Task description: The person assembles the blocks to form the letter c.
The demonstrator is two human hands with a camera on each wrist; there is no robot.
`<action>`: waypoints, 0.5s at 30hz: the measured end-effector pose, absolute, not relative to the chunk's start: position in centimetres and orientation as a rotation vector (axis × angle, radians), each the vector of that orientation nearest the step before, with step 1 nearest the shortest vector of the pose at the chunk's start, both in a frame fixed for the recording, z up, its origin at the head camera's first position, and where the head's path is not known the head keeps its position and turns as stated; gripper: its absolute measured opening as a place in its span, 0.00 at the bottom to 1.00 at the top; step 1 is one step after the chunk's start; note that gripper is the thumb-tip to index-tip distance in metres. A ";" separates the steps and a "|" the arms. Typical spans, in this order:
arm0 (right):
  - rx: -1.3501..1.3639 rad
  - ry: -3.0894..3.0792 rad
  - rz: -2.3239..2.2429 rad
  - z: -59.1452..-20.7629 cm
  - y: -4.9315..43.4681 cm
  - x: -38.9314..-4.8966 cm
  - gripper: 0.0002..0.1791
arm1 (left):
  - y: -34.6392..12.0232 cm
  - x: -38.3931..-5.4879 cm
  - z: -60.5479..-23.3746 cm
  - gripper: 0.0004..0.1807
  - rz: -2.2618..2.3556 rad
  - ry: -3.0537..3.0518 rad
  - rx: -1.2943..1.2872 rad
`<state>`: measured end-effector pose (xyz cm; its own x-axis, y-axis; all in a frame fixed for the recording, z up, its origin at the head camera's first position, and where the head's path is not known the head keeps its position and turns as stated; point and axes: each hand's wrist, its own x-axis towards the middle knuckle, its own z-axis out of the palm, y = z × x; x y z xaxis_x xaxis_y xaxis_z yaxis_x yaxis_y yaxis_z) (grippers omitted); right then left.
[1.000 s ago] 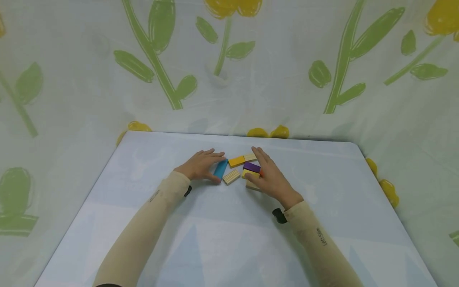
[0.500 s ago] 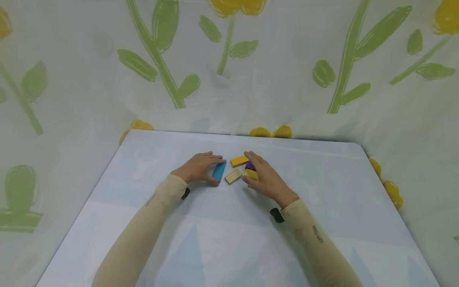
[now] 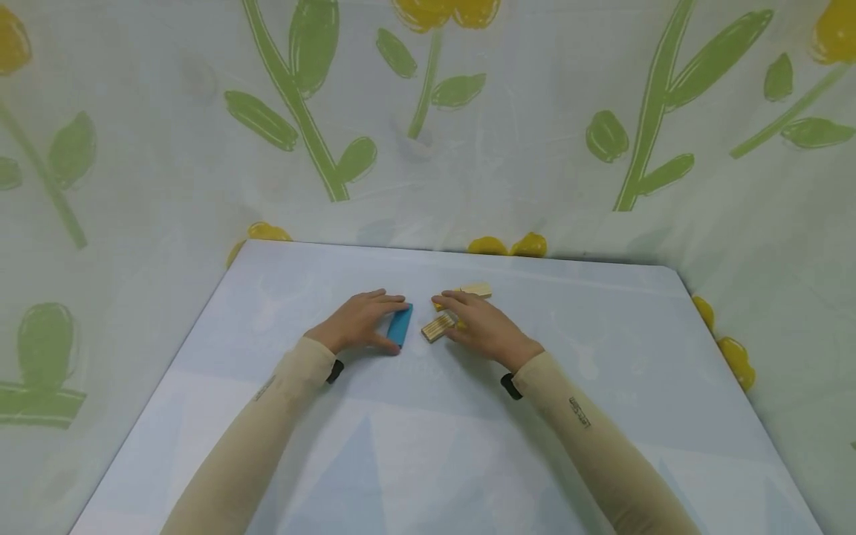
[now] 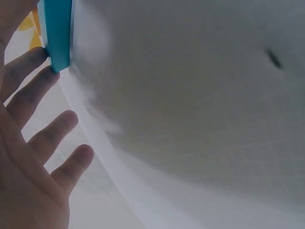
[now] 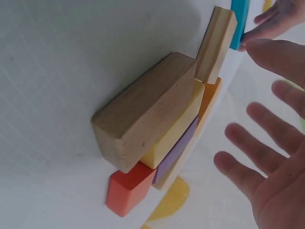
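My left hand (image 3: 357, 323) pinches a blue wooden block (image 3: 400, 325) lengthwise, thumb at the near end and fingertips at the far end. In the left wrist view the first two fingertips meet the end of that block, while the other two stay spread. My right hand (image 3: 484, 331) reaches over a group of blocks with its fingers extended. Beneath and beside it the right wrist view shows a brown block (image 5: 143, 102), a yellow block (image 5: 178, 126), a purple block (image 5: 176, 150), a red block (image 5: 129, 188) and a ridged pale block (image 5: 217, 45).
An orange block (image 5: 209, 98) and a light wood block (image 3: 478, 289) lie at the far side of the group. The white table (image 3: 428, 461) ends at a back edge against a flower-patterned cloth (image 3: 508, 148).
The blue block has shifted left along with my left hand, away from the ridged pale block. My right hand has moved left, covering most of the group in the head view.
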<state>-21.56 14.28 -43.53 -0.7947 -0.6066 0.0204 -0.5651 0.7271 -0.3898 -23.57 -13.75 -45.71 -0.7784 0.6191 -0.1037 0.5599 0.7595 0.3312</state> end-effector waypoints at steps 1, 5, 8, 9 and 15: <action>-0.995 2.815 -0.564 -43.5 14.2 -21.6 0.34 | -13.9 -23.4 -45.7 0.49 0.425 2.751 0.934; -1.077 2.790 -0.504 -43.7 13.5 -21.9 0.32 | -14.5 -22.8 -45.7 0.48 0.441 2.761 0.926; -1.066 2.758 -0.470 -43.8 13.0 -22.1 0.30 | -14.9 -22.3 -45.8 0.49 0.438 2.776 0.916; -1.061 2.752 -0.461 -43.8 12.9 -22.2 0.30 | -15.0 -22.1 -45.8 0.49 0.436 2.781 0.910; -1.098 2.731 -0.422 -43.7 12.3 -22.4 0.26 | -15.6 -21.0 -45.8 0.50 0.434 2.800 0.857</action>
